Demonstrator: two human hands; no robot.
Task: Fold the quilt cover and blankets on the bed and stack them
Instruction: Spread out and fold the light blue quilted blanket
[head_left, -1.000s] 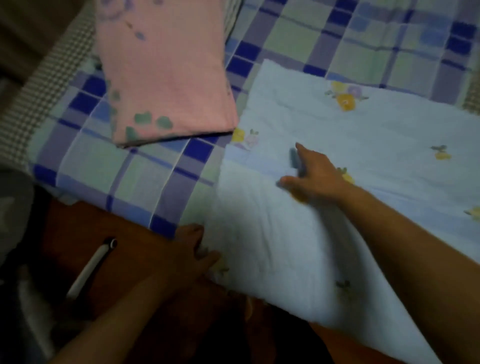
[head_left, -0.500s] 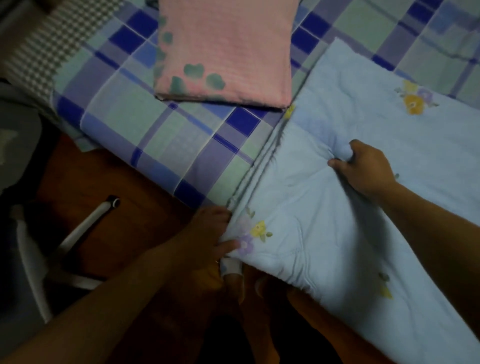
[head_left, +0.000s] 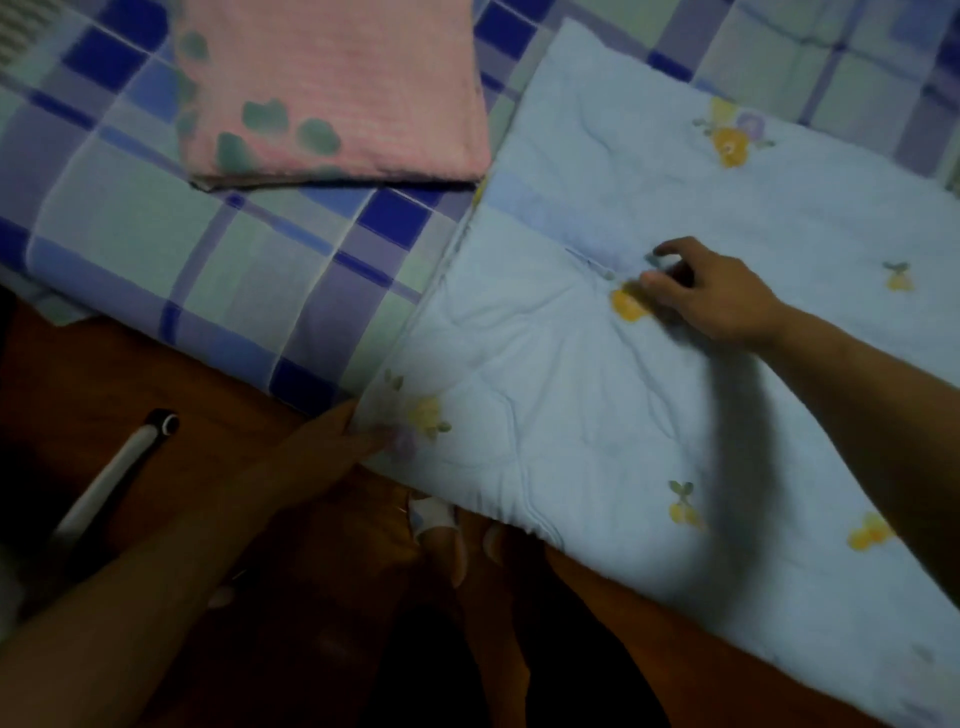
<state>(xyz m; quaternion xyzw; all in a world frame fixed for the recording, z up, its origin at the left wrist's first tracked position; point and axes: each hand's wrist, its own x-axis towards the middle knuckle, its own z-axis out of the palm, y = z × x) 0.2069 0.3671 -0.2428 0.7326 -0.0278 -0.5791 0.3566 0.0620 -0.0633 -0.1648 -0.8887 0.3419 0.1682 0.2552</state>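
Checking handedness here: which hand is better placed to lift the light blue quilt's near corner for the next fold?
Probably the left hand: it already holds the light blue quilt at that corner by the bed edge, while the right hand rests mid-quilt.

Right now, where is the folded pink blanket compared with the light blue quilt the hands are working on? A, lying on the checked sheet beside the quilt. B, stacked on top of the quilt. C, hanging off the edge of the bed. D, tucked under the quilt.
A: the pink blanket lies flat on the checked sheet, beside the light blue quilt, not on or under it.
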